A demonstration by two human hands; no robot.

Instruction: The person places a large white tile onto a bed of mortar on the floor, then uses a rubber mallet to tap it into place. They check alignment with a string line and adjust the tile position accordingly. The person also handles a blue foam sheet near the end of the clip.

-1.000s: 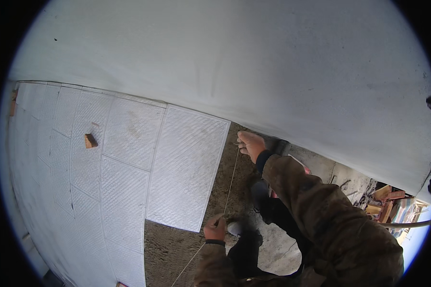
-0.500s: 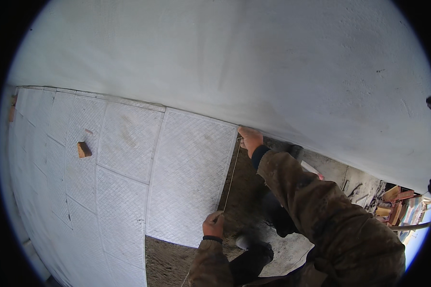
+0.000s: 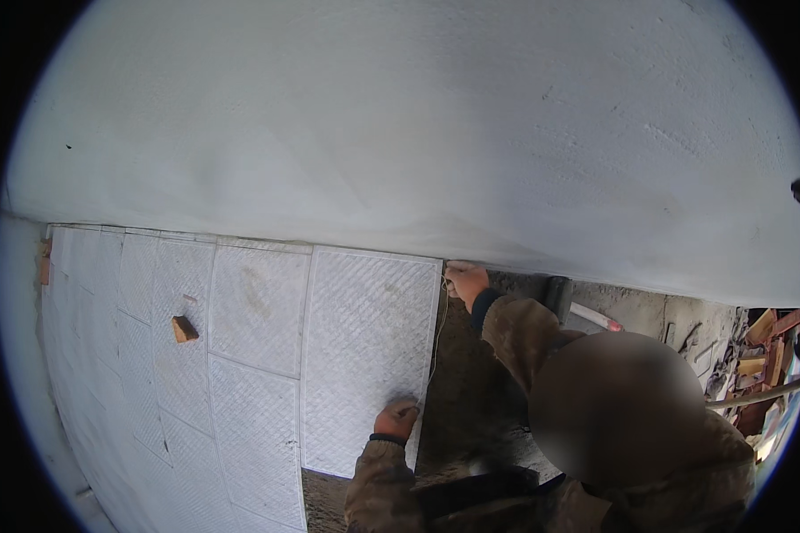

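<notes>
A pale string (image 3: 437, 342) runs beside the outer edge of a large white textured tile (image 3: 364, 346), bowed slightly. At the tile's far corner, against the wall, my right hand (image 3: 468, 282) has its fingers closed on the string. Lower down, near the same edge, my left hand (image 3: 396, 417) is over the tile with curled fingers; the string leads towards it, but what those fingers hold is too small to make out. Brown sleeves cover both arms, and a blurred patch hides much of the right one.
A white wall (image 3: 347, 133) rises along the far side. More white tiles (image 3: 253, 417) spread left, with a brown broken block (image 3: 185, 330) on one. Dark soil (image 3: 471, 373) borders the tile. A pale tube with a red end (image 3: 596, 316) and a pile of boards (image 3: 760, 355) appear right.
The whole view has shifted, with the tiles lower in it. My left hand has moved from the tile's edge onto its face. The string, straight before, now bows. My right hand stays at the corner.
</notes>
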